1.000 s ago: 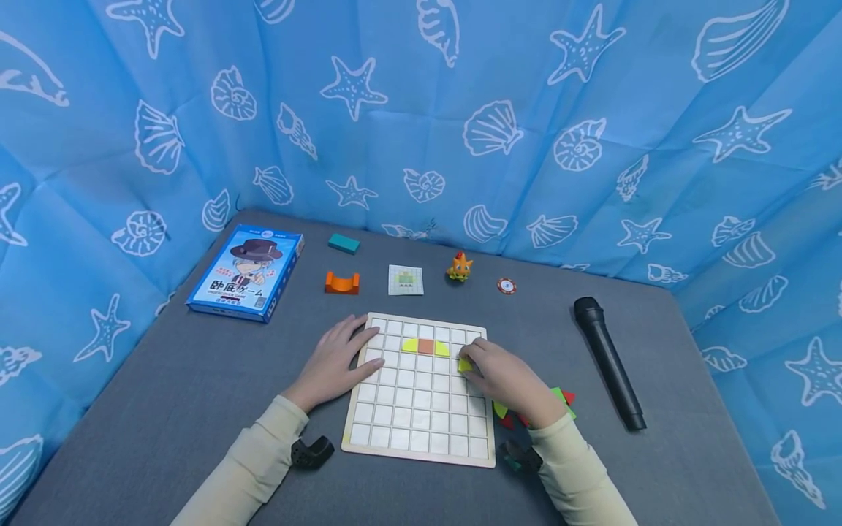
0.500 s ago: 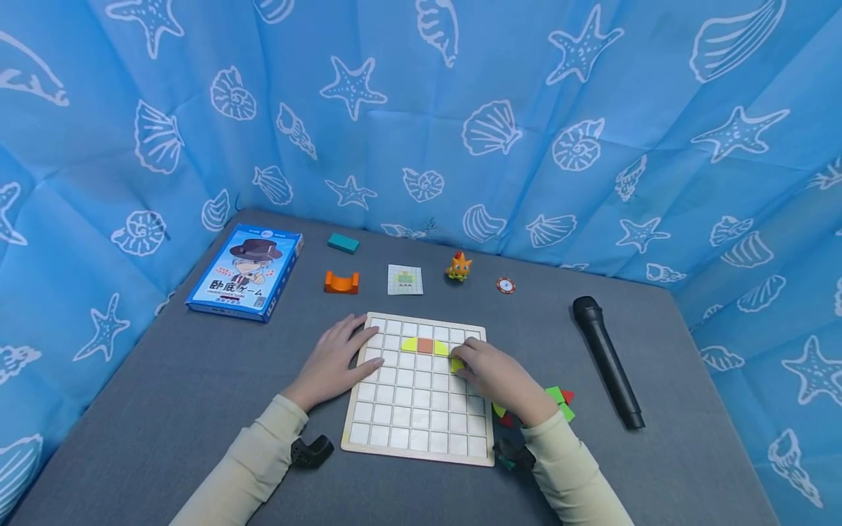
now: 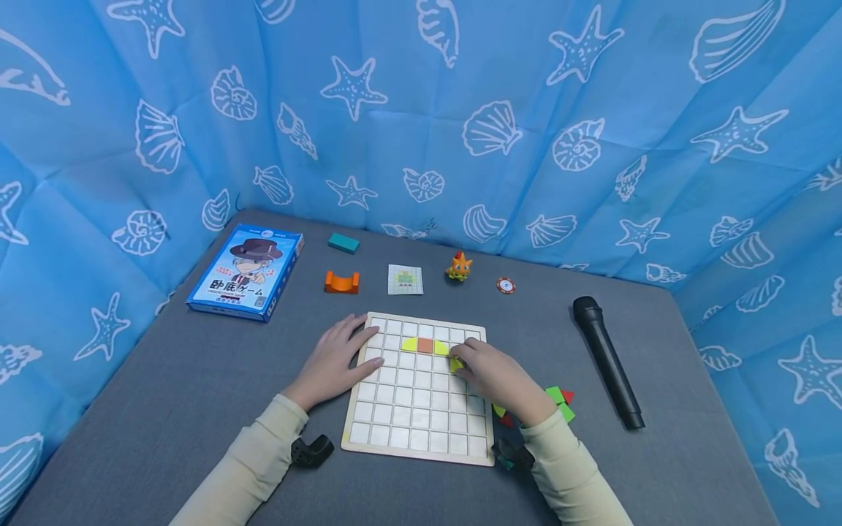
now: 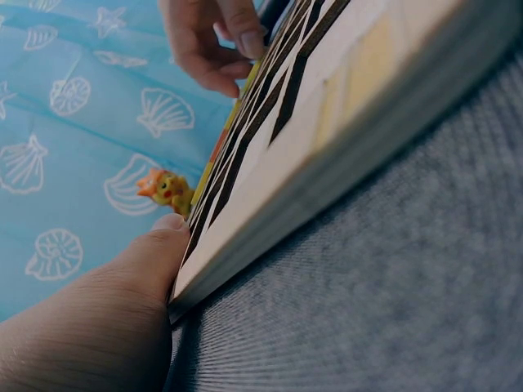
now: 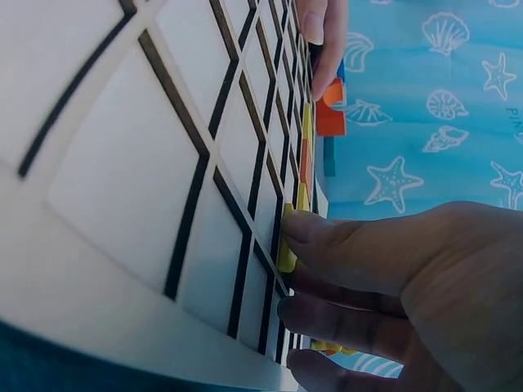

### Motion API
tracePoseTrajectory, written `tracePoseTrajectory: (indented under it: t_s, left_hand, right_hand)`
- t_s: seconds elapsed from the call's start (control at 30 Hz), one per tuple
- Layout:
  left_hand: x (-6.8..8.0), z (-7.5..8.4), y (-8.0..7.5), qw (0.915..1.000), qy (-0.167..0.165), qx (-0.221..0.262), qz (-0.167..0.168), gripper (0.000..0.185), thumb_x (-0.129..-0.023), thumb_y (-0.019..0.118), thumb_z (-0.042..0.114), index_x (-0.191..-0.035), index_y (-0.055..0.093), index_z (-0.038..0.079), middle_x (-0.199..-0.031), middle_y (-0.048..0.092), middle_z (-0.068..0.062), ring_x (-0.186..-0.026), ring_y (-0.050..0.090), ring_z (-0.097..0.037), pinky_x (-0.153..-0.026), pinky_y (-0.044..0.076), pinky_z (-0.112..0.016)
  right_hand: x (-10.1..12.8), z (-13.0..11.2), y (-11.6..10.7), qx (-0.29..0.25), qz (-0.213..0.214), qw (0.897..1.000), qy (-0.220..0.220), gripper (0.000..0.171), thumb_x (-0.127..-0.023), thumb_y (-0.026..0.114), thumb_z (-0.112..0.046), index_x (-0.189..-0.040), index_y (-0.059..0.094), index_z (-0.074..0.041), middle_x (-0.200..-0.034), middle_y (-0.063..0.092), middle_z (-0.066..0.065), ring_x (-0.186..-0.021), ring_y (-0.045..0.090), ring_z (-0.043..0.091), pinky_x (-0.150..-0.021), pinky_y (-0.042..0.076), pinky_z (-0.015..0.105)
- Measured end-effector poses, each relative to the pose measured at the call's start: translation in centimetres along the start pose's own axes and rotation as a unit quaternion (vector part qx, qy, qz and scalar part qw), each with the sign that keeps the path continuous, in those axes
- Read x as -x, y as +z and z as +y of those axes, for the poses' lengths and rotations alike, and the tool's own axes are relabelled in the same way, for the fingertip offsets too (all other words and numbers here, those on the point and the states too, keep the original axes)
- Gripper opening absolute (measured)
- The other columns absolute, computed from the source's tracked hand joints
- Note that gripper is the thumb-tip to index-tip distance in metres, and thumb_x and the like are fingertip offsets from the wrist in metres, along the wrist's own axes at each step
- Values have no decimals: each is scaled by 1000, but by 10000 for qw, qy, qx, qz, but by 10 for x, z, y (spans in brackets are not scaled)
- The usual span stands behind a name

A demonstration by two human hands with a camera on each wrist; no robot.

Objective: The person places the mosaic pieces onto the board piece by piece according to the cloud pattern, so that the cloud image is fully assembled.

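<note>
The blue box (image 3: 245,272) reads "卧底ゲーム", its smaller print blurred; the curtain (image 5: 458,155) shows "PIN".

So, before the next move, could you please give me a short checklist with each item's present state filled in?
1. Left hand resting on the left edge of the grid board: ok.
2. Right hand pinching the yellow tile: ok.
3. Yellow tile fully seated in a square: cannot tell; fingers cover part of it.
4. Orange tile in one row between two yellow pieces: ok.
5. All loose pieces beside the board in sight: not ok; the right arm hides some of that area.
6. Printed card beyond the board uncovered: ok.
</note>
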State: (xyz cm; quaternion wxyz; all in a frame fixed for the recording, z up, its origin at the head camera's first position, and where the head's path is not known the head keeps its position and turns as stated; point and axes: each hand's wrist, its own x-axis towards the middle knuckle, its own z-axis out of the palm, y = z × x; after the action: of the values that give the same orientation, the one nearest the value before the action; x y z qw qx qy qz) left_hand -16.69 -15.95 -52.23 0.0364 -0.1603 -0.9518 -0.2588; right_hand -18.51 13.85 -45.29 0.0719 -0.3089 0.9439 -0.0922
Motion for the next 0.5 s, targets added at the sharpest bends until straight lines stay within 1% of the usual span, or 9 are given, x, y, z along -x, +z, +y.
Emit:
tracePoseTrajectory:
  t_s: [0.2,0.5]
  left_hand:
    - [0,1,0,10000,10,1,11,65,-92,49,60,-145,43,23,-156,29,-5,-145,21,-29,-112,23,-56]
    - [0,1,0,10000,32,-22,42,65,-92,49,60,-144,44,23,-155,30,-6,-145,21,-29,-112,23,-56]
  right_hand:
    - [2,0,0,22,62,9999,-80,26,-87,71,-19,-113,66,-15,-104,63,-2,-88,59,8,-76,53,31]
    - [5,1,-1,31,-20,9999,-109,31,-88,70,-21,-117,64,-13,-106,62,-1,-86,56,7,-77,53,31]
